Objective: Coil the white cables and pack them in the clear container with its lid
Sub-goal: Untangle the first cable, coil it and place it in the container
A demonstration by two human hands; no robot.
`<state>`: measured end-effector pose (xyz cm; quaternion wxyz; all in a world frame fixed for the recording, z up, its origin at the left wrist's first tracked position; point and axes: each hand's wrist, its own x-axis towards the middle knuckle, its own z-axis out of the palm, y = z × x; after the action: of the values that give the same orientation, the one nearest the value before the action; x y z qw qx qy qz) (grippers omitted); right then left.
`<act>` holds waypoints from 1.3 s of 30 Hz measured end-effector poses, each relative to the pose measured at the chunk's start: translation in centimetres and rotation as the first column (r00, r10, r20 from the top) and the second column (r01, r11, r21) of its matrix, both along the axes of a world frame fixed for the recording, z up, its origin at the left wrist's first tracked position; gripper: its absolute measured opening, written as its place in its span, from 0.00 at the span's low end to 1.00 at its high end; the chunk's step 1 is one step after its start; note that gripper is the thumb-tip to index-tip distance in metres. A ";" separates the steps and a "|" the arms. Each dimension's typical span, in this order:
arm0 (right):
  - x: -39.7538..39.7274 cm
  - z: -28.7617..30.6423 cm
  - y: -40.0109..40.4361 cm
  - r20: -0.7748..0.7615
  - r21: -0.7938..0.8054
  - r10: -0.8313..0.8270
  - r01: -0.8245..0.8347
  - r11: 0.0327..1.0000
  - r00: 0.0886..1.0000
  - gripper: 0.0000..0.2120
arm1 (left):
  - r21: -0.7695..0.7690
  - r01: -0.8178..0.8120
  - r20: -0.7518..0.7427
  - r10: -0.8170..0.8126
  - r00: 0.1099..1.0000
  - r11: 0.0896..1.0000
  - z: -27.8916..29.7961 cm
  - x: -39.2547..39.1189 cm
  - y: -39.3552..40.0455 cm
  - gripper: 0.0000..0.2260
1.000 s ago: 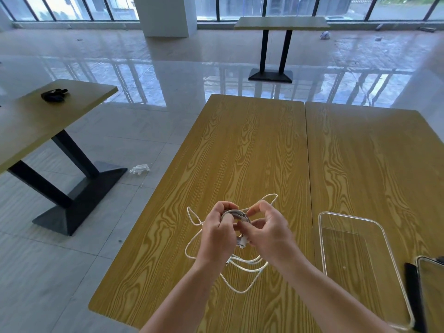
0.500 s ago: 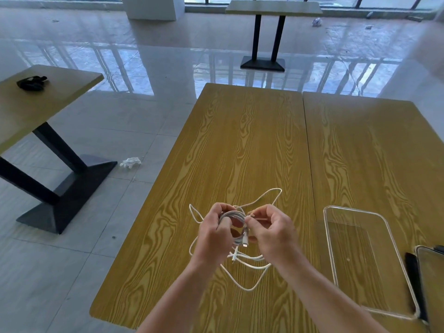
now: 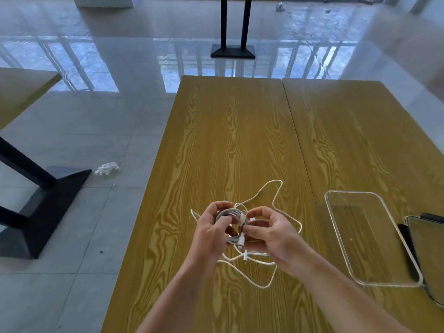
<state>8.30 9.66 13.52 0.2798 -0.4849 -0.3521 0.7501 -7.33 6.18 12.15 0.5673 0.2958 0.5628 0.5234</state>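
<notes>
Left hand (image 3: 211, 230) grasps the coil (image 3: 229, 216), right hand (image 3: 266, 230) pinches its plug end (image 3: 242, 221); a slackened grip risks unwinding onto loose cable (image 3: 276, 188) beside the container (image 3: 367, 239).

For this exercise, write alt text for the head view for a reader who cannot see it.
Two bare hands, left hand and right hand, hold a small coil of white cable above a wooden table, with loose cable trailing on it. An empty clear container sits to the right.
</notes>
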 end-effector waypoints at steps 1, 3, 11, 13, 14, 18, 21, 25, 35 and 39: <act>-0.1 -0.1 0.0 -0.011 -0.008 -0.024 0.024 1.000 1.000 0.13 | -0.009 0.023 0.027 -0.022 0.999 1.000 0.0 -0.3 0.0 0.13; 0.0 -0.3 0.1 -0.014 -0.015 -0.072 0.072 0.997 0.997 0.13 | -0.027 0.052 0.038 -0.051 0.998 0.998 -0.1 -1.0 0.0 0.10; 2.7 -1.4 0.1 0.000 0.016 -0.201 0.201 0.979 0.980 0.12 | -0.097 0.069 -0.131 -0.081 0.988 0.993 -0.8 -0.1 1.7 0.04; 4.0 -1.7 0.3 0.012 0.032 -0.230 0.230 0.973 0.973 0.11 | -0.111 0.095 -0.114 -0.108 0.988 0.989 -0.8 1.1 2.4 0.04; 4.9 -1.8 0.4 0.021 0.041 -0.243 0.242 0.969 0.970 0.10 | -0.114 0.108 -0.113 -0.121 0.986 0.988 -0.9 1.8 2.8 0.04; 9.1 -2.1 0.9 0.053 0.052 -0.285 0.282 0.958 0.957 0.09 | -0.133 0.176 -0.127 -0.192 0.973 0.975 -0.8 5.6 4.1 0.04; 12.4 -2.4 1.4 0.051 0.043 -0.327 0.325 0.945 0.944 0.09 | -0.150 0.207 -0.124 -0.226 0.966 0.967 -0.8 9.0 5.5 0.03; 16.5 -2.7 2.2 0.053 0.037 -0.386 0.384 0.922 0.921 0.07 | -0.161 0.234 -0.139 -0.257 0.956 0.959 -0.9 13.6 7.2 0.03; 25.2 -4.4 3.4 0.122 -0.026 -0.523 0.529 0.848 0.844 0.07 | -0.241 0.298 -0.285 -0.360 0.888 0.924 -2.4 23.4 11.0 0.02; 27.0 -5.5 3.4 0.130 -0.050 -0.638 0.648 0.760 0.759 0.06 | -0.287 0.307 -0.320 -0.393 0.862 0.907 -3.4 26.8 12.5 0.02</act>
<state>35.27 13.04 7.98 0.4787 -0.6275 -0.1437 0.5971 19.46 18.68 8.78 0.5667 0.4201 0.6520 0.2781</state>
